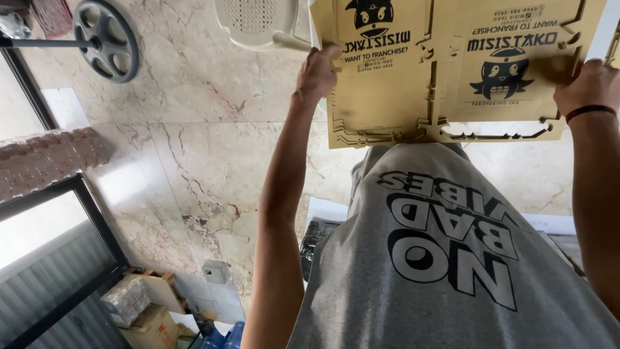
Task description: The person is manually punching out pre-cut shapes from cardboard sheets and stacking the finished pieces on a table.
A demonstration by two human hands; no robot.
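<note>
I hold a flat tan cardboard sheet (445, 71) out over the marble floor (194, 148), my left hand (318, 72) and right hand (591, 84) wide apart, each clamped on one side edge.

A storeroom-like home space: marble floor (194, 129), stacked cartons (139, 310), plastic chair (258, 22).

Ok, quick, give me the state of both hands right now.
Left hand: closed on the left edge of the flat die-cut cardboard box sheet.
Right hand: closed on the sheet's right edge.
</note>
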